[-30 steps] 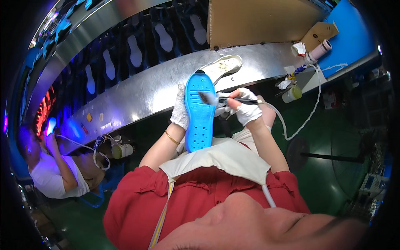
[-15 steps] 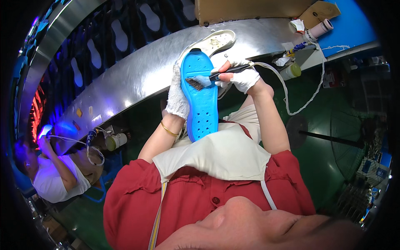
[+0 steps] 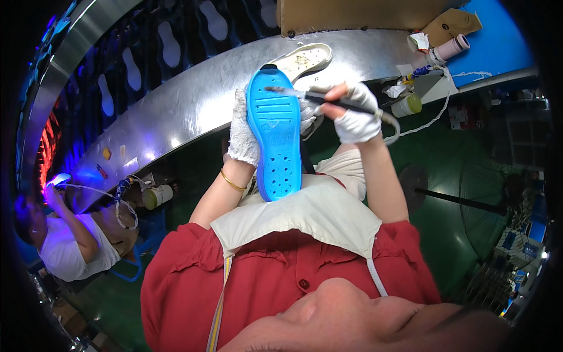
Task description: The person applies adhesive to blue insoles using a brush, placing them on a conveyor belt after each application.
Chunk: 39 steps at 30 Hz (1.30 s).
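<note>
I'm gripping the blue shoe sole (image 3: 274,138) upright in my gloved left hand (image 3: 242,130), right hand (image 3: 356,112) pinching the brush (image 3: 319,98) at its far end — wobbling risks smearing past the edge.

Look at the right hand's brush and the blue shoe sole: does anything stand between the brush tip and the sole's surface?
Nothing visible does. The right hand holds the brush with its tip against the upper part of the blue sole, which the left hand grips along its edge, clear of the brushed area.
</note>
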Each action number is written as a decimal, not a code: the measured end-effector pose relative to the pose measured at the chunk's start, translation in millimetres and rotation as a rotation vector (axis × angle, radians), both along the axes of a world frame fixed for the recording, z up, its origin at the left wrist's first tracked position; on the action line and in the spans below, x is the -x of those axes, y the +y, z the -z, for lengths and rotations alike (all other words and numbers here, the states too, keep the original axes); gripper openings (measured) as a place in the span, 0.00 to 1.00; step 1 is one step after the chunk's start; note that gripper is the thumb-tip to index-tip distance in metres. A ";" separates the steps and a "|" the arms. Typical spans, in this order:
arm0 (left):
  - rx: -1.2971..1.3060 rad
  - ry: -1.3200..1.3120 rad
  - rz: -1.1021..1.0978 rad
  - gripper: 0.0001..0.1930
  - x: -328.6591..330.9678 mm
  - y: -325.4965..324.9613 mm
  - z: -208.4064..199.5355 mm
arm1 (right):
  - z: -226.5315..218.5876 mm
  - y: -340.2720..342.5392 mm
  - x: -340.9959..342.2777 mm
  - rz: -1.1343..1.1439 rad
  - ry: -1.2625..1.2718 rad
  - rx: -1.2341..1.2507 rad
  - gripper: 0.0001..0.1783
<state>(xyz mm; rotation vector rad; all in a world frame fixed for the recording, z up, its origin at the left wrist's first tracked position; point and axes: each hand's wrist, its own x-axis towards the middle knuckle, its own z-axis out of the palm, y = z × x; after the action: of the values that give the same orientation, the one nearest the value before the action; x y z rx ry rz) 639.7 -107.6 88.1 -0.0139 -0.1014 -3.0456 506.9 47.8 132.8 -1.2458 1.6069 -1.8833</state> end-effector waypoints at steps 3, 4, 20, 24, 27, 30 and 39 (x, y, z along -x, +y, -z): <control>0.254 -0.230 -0.201 0.40 3.1 -7.6 10.3 | -5.1 -8.3 -34.3 0.156 0.472 0.049 0.13; 0.255 -0.225 -0.203 0.40 2.9 -5.5 7.3 | 5.6 -11.3 -42.2 0.219 0.471 0.089 0.14; 0.197 -0.073 -0.232 0.42 8.1 -1.3 9.1 | 27.3 -25.9 -68.3 0.244 0.641 -0.008 0.11; 0.283 -0.158 -0.294 0.43 5.7 -4.6 14.2 | 18.6 -30.2 -55.1 0.288 0.562 0.043 0.11; 0.173 -0.171 -0.245 0.40 1.5 -3.7 2.0 | 16.4 -22.5 -50.7 0.210 0.080 -0.038 0.09; 0.036 0.045 -0.142 0.40 0.2 -7.1 5.0 | 9.4 -22.1 -48.8 0.212 -0.065 -0.032 0.09; 0.109 0.033 -0.151 0.38 0.9 -6.5 2.2 | 7.9 -16.9 -41.7 0.191 -0.523 0.027 0.14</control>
<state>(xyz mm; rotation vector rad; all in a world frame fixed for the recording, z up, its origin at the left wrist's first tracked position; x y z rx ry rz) 638.8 -114.1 85.8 -0.0619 -0.2532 -2.8839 548.7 30.9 124.8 -0.5464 1.4478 -2.1205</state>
